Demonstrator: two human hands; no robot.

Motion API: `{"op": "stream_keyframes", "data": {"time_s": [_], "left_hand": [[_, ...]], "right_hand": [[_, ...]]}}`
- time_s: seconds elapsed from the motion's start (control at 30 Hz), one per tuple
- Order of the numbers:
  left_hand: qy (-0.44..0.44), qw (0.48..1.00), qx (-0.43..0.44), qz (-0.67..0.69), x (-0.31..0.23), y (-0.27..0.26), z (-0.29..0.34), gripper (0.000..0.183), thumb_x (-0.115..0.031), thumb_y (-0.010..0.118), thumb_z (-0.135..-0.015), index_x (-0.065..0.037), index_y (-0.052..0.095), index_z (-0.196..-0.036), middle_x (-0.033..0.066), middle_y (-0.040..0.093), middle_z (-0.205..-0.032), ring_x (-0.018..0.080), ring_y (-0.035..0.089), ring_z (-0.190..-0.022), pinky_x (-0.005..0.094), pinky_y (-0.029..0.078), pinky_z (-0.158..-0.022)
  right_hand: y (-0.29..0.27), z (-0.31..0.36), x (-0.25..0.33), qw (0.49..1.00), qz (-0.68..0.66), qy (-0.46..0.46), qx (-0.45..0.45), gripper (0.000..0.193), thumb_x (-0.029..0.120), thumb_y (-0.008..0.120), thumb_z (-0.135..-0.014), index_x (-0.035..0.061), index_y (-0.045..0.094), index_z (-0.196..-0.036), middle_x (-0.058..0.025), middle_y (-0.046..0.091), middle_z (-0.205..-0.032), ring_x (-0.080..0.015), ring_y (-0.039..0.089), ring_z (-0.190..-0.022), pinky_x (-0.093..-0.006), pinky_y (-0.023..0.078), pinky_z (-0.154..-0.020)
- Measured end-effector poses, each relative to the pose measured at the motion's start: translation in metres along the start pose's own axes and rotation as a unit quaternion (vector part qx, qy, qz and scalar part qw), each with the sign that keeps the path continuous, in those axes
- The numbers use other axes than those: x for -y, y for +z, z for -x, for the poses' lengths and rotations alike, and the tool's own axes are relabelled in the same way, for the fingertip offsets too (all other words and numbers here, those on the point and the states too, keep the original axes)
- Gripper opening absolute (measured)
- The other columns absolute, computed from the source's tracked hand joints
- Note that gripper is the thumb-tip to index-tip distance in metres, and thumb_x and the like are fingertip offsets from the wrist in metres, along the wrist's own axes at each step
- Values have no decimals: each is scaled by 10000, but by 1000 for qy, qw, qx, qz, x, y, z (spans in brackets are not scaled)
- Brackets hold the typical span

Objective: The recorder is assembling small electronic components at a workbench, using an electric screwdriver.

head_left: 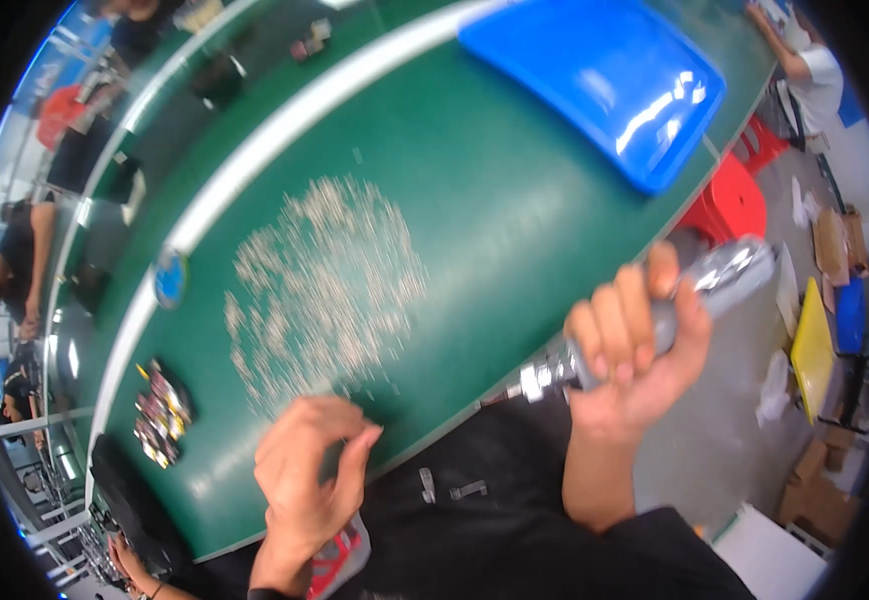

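Observation:
My right hand (633, 325) is wrapped round a grey power screwdriver (663, 325) with a shiny rounded end. Its silver collar (545, 380) and thin tip point left, toward the table's near edge. My left hand (310, 465) hovers over or rests at the near side of a spread of small pinkish-silver pieces (330, 285), smeared by motion. The left fingers are curled, with the thumb close to them; what they hold, if anything, is hidden. Two small metal pieces, a clip-like one (428, 485) and a flat one (470, 490), lie on the dark cloth over my lap.
The green table (485, 250) carries a blue plastic tray (595, 90), a small round blue item (170, 277) and a cluster of colourful parts (163, 415). Red stools (730, 200) stand at the right. Cartons (815, 485) and a yellow panel (813, 340) are beyond. Other people work nearby.

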State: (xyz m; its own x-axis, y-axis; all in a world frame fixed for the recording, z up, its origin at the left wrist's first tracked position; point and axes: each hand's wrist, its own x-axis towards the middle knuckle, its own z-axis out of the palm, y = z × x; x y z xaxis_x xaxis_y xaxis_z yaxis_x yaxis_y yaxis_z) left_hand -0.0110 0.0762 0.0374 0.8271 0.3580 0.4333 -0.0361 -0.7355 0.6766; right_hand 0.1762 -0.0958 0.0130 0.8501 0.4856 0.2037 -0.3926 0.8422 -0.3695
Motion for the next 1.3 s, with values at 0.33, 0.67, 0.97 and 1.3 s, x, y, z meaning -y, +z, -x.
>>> {"op": "stream_keyframes", "data": {"time_s": [0.33,0.67,0.97,1.3], "left_hand": [[-43,980,22,-192,111,1,-188,215,-77,643,-854,0,614,-1053,157,640,-834,352,655,-811,434,507,-748],[-45,939,36,-339,199,40,-294,413,-211,704,-829,-20,540,-1156,250,584,-1028,426,591,-966,495,501,-836],[-25,950,63,-304,178,39,-288,419,-194,691,-835,-14,587,-1197,210,626,-1108,370,571,-1057,431,474,-942],[-25,953,49,-298,198,32,-286,252,-157,676,-865,-34,651,-1084,213,598,-1164,371,570,-1091,428,499,-914]], "right_hand": [[-23,-18,-18,991,-94,20,-96,175,232,434,-1006,77,464,-931,-12,382,-546,-134,385,-447,-305,361,-479],[-33,-22,-15,993,-70,71,-62,200,265,482,-996,80,442,-931,-19,391,-535,-131,395,-420,-311,386,-454],[-14,-17,-7,978,-127,125,-111,167,212,506,-1005,57,509,-944,-9,358,-585,-119,341,-488,-277,357,-489],[-36,-17,-20,988,-66,86,-112,188,271,492,-974,92,485,-920,-10,383,-525,-135,388,-422,-317,383,-463]]}}
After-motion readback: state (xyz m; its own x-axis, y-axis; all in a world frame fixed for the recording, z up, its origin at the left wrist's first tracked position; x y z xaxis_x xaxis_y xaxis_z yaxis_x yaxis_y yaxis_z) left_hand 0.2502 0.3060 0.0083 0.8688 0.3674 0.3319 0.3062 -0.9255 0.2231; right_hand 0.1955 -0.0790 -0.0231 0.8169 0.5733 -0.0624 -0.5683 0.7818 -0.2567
